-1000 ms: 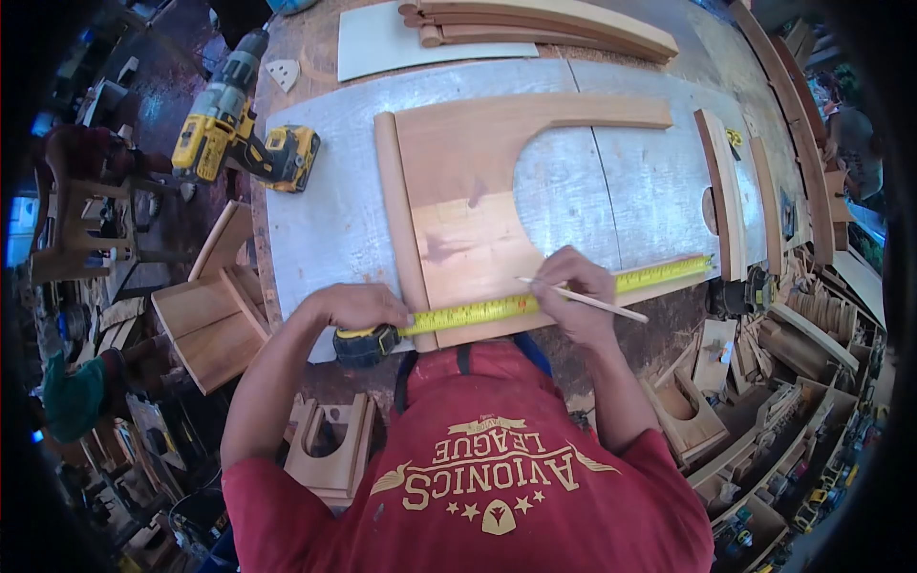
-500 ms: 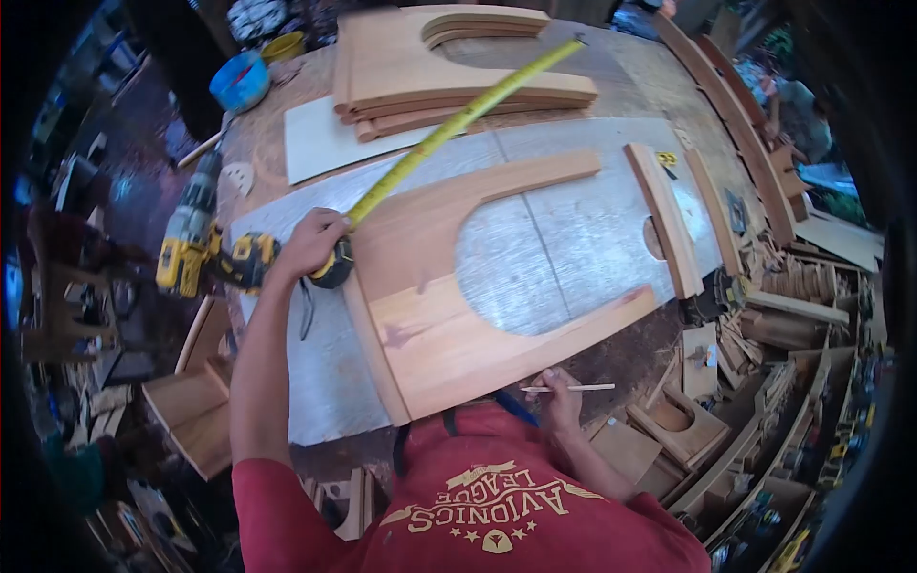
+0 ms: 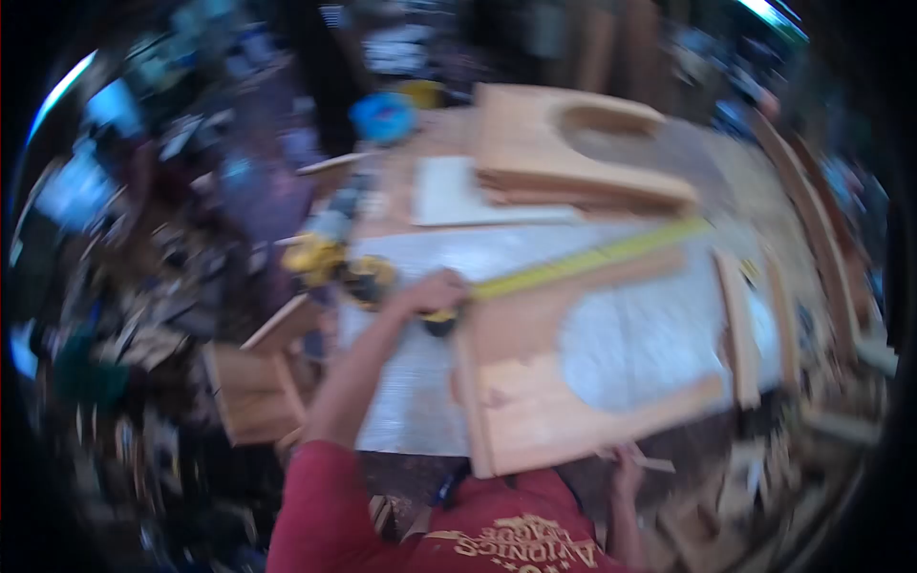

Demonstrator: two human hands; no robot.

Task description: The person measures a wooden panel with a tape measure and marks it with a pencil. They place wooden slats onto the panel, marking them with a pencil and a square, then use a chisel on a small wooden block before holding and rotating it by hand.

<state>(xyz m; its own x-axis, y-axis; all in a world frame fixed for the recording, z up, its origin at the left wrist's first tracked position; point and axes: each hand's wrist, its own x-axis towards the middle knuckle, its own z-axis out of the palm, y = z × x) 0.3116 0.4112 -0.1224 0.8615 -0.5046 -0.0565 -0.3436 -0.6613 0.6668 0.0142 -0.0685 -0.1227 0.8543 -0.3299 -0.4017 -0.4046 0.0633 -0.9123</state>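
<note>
My left hand (image 3: 441,289) is wrapped round a yellow-and-black tape measure (image 3: 438,325) at the left end of a U-shaped wooden board (image 3: 521,382). The yellow tape blade (image 3: 592,263) is pulled out and runs right, over the far arm of that board. Down by the board's near edge, my right hand (image 3: 626,468) grips a pencil (image 3: 657,465), its point hidden in the blur. The board lies on a silvery sheet (image 3: 406,382) with its curved cutout facing right.
Beyond the tape sits a stack of similar U-shaped boards (image 3: 521,129) on a white panel (image 3: 444,196). A yellow cordless drill (image 3: 313,258) lies at the left edge. Narrow wooden pieces (image 3: 737,325) are on the right, and a blue bowl (image 3: 382,118) is at the back.
The view has swung, shifting the scene right and blurring it. The tape blade has turned from slanting across the stacked boards to lying closer along the board's far arm. Both hands keep their holds.
</note>
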